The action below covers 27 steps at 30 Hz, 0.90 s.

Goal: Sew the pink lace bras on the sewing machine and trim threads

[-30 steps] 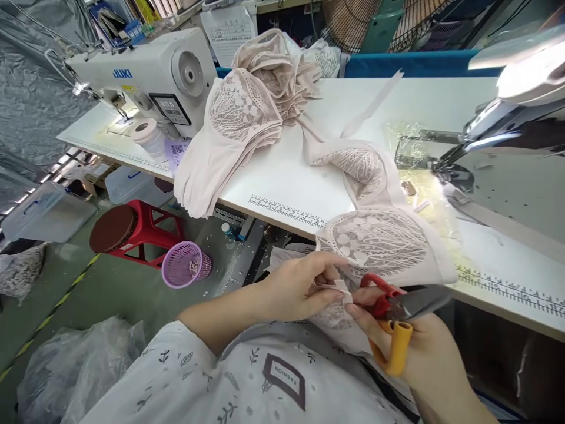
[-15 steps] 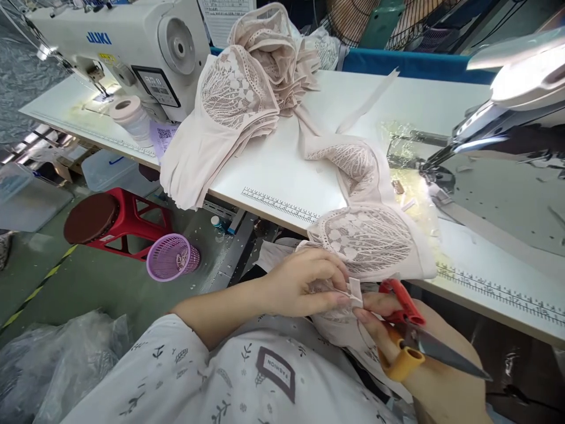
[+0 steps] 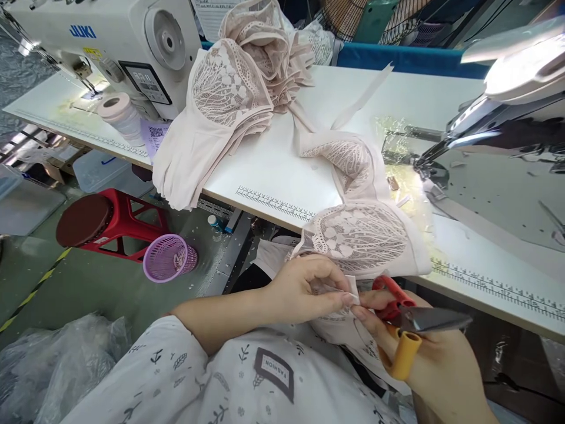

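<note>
A pale pink lace bra [image 3: 359, 235] hangs over the table's front edge, its lower part down over my lap. My left hand [image 3: 309, 288] is closed, thumb and fingers pinching a small light fabric end of the bra. Close against it, my right hand [image 3: 436, 359] pinches the same end between thumb and forefinger. Scissors [image 3: 435, 319] with one red and one orange handle hang on the right hand, their blades pointing right, away from the fabric. The fingertips partly cover the pinched end.
Stacked lace bras [image 3: 233, 88] lie on the white table [image 3: 273, 171]. A JUKI sewing machine [image 3: 168, 41] stands at left, beside a thread cone [image 3: 117, 112]. Another machine [image 3: 507, 118] is at right. Below are a red stool [image 3: 119, 224] and a purple basket [image 3: 152, 265].
The view has shifted slightly. The scissor blades have swung from pointing down-right to nearly level. Both hands keep their pinch on the bra's fabric end.
</note>
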{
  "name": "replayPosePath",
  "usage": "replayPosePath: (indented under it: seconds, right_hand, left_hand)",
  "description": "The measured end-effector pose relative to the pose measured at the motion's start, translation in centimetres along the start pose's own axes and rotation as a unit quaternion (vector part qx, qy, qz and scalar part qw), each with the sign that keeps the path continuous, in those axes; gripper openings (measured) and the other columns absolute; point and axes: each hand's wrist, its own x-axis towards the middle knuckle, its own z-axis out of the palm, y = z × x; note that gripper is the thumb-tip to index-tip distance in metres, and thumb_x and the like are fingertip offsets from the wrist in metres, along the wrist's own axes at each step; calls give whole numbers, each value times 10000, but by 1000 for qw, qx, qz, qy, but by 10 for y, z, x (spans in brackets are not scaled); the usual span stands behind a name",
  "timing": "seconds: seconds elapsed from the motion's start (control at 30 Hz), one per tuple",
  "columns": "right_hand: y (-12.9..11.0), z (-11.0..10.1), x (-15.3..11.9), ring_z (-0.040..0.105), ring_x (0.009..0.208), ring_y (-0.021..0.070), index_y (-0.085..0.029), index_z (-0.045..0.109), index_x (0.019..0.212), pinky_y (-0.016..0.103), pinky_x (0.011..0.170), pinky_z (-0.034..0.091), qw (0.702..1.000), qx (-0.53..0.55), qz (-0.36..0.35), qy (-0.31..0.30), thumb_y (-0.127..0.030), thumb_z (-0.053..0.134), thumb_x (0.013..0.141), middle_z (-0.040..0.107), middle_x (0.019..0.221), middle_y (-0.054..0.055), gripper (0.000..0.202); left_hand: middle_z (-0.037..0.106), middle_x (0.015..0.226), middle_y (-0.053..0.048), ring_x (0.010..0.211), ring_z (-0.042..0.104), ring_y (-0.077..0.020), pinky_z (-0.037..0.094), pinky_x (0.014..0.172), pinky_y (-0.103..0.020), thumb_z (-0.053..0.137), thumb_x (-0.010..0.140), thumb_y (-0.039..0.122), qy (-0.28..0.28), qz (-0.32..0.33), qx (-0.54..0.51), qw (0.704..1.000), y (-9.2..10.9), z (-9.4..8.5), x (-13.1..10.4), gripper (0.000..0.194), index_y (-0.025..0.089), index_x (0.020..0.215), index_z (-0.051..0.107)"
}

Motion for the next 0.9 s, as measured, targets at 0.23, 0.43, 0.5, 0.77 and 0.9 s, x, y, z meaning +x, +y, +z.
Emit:
replayPosePath:
  seconds: [0.23,0.43,0.5,0.77,0.9]
  right_hand:
    - [8,-3,7,543,520,130,-221,622,751,215,451,450,996,84,18,-39,-356,659,772,594,625,-5,142]
    - [2,-7,7,492,556,123,-215,594,672,237,519,445,997,78,15,0,-359,670,761,522,628,-8,186]
    - [1,-8,6,478,544,121,-220,598,680,238,517,441,997,74,18,7,-370,662,765,509,616,-12,184]
    - [2,-8,3,500,562,127,-229,605,703,233,493,415,993,111,50,8,-338,689,747,532,628,-17,145]
    - [3,-10,4,530,608,145,-218,602,694,247,523,436,992,113,57,-4,-313,715,718,555,654,-6,149]
  left_hand:
    - [639,724,-39,674,583,-125,479,650,-249,595,806,236,28,60,73,995,2,6,1,120,160,718,565]
    - [601,775,-14,686,564,-116,488,630,-232,586,787,237,43,12,111,993,8,10,3,119,180,854,507]
    - [599,796,-19,697,571,-116,491,621,-226,592,785,243,30,-10,76,997,8,11,3,164,179,901,495]
    - [597,791,-41,707,569,-122,486,634,-223,642,758,264,-5,-58,40,997,7,8,11,123,151,772,595]
    - [590,774,-45,682,560,-117,476,614,-221,648,746,265,-16,-54,16,998,6,8,13,153,147,676,581]
